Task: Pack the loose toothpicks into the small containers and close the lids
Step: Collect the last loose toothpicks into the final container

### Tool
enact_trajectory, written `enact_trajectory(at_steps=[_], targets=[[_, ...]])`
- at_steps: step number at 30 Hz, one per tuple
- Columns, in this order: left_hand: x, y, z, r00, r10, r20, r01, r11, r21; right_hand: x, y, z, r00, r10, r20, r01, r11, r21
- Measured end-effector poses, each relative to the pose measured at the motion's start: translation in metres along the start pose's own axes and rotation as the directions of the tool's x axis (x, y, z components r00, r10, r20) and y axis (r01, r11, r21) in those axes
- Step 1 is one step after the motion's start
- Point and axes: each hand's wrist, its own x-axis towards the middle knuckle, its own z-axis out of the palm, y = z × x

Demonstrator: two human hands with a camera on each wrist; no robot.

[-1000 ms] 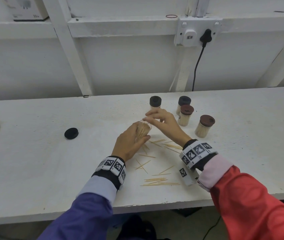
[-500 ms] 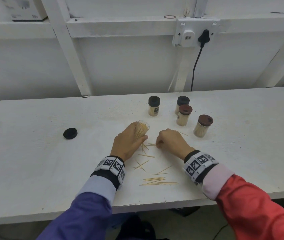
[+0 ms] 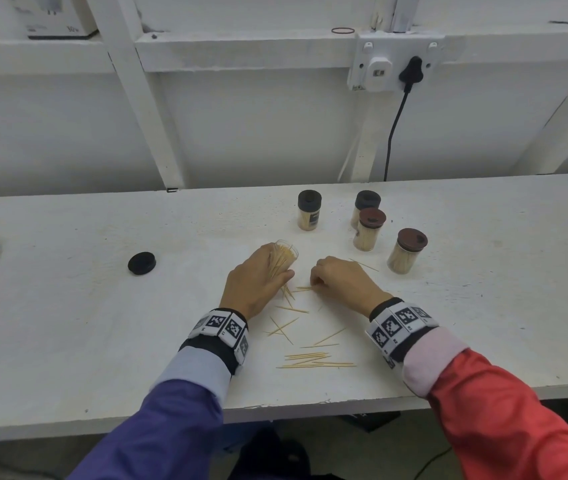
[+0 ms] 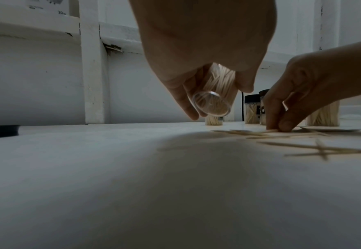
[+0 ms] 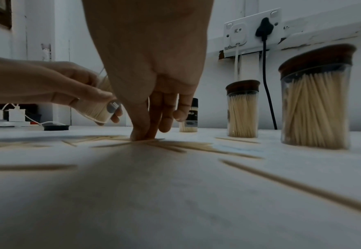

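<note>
The left hand [image 3: 256, 277] grips an open clear container [image 3: 284, 256], fingers and thumb curled round its wall, and holds it tilted above the white worktop [image 3: 68, 323], with its mouth pointing up and away from the person. It is partly filled with toothpicks, and in the left wrist view its clear round base [image 4: 211, 105] faces the camera, clear of the worktop. The black lid [image 3: 142, 262] lies alone on the worktop, well to the left of the hands.

Just beside it, the right hand [image 3: 341, 282] reaches down to the worktop with its fingers [image 5: 142, 131] drawn together, the tips pinching at a loose toothpick [image 3: 303, 288] that lies flat; the other fingers are curled loosely. More loose toothpicks [image 3: 310, 358] are scattered on the worktop between and in front of the two wrists, some crossed, some in a rough bundle near the front edge.

Behind the hands stand four closed containers full of toothpicks: two with black lids [image 3: 309, 202] and two with brown lids [image 3: 412, 240], all upright.
</note>
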Motion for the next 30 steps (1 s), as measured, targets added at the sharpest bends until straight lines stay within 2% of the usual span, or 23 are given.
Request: enact_trajectory(at_steps=[7, 14, 20, 27, 30], targets=[[0.0008, -0.0003, 0.0005, 1.000, -0.007, 0.008, 0.007, 1.000, 0.011, 0.0012, 0.0006, 0.0012, 0.999, 0.019, -0.029, -0.019, 1.000, -0.017], [0.0029, -0.0050, 0.0028, 1.000, -0.023, 0.014, 0.023, 1.000, 0.016, -0.0008, -0.0001, 0.0052, 0.999, 0.013, 0.048, -0.014, 1.000, 0.026], [0.0019, -0.0038, 0.0022, 1.000, -0.027, 0.015, 0.026, 1.000, 0.013, -0.0014, 0.0038, -0.0021, 1.000, -0.022, 0.007, 0.022, 1.000, 0.010], [0.0016, -0.0029, 0.0011, 1.000, -0.026, 0.017, 0.026, 0.999, 0.023, 0.0036, 0.0069, 0.0016, 0.998, 0.011, -0.068, -0.011, 1.000, 0.004], [0.0017, -0.0031, 0.0016, 0.999, -0.029, 0.018, 0.029, 0.999, 0.023, 0.0030, 0.0049, 0.0056, 0.998, 0.008, -0.057, -0.009, 1.000, -0.014]])
